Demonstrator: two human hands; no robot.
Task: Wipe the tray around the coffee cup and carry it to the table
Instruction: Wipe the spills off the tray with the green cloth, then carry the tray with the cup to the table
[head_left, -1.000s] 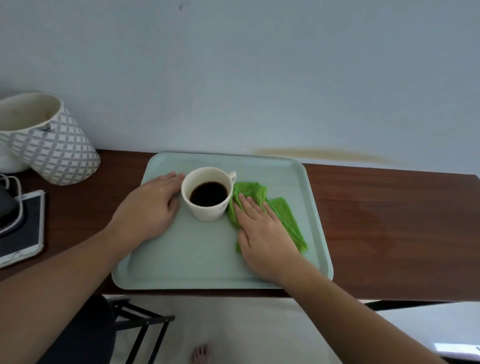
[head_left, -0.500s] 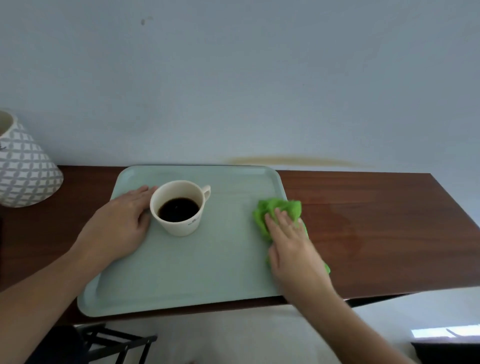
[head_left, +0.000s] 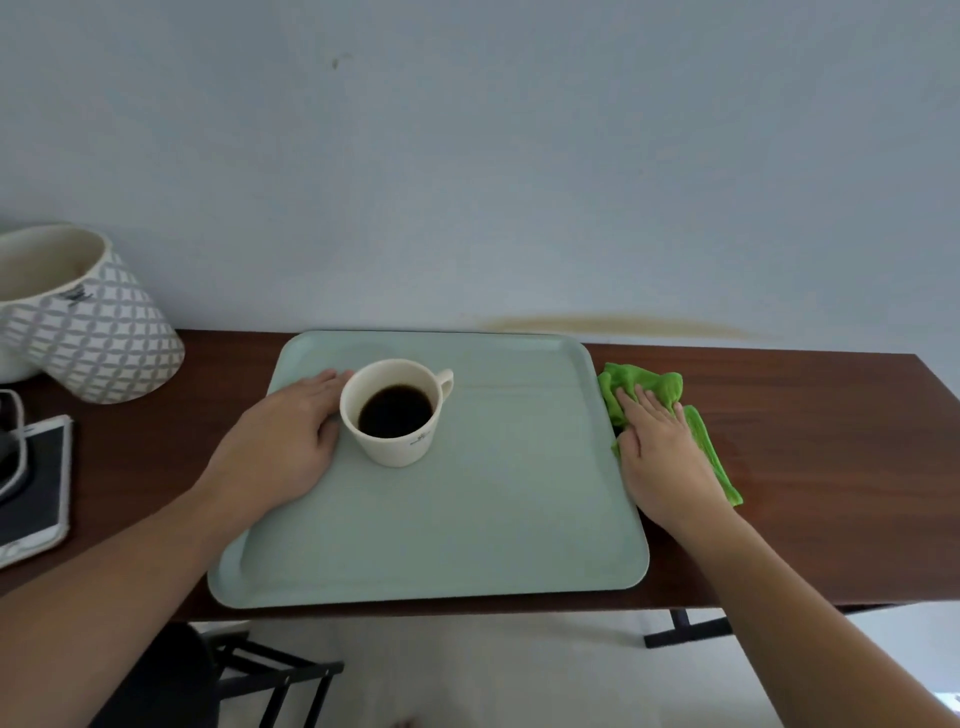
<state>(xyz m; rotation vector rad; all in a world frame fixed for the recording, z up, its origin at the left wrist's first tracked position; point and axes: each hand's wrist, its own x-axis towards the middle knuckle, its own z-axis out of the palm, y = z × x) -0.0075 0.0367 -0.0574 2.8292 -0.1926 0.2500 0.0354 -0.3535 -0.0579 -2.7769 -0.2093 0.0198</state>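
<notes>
On the pale green tray (head_left: 467, 519), your left hand (head_left: 280, 441) lies flat and open against the coffee cup (head_left: 395, 410), which stands toward the tray's far left. Just off the tray's right edge, your right hand (head_left: 660, 457) presses open-palmed on the green cloth (head_left: 649, 387), lying on the dark wooden counter (head_left: 805, 467). From here I'd let the cloth go, take both short rims, and lift level and slow; that cup is fairly full. Left of the tray sit a patterned pot (head_left: 98, 338) and a phone (head_left: 36, 488). Behind it, a bare bluish wall (head_left: 519, 156) carries a brownish streak.
</notes>
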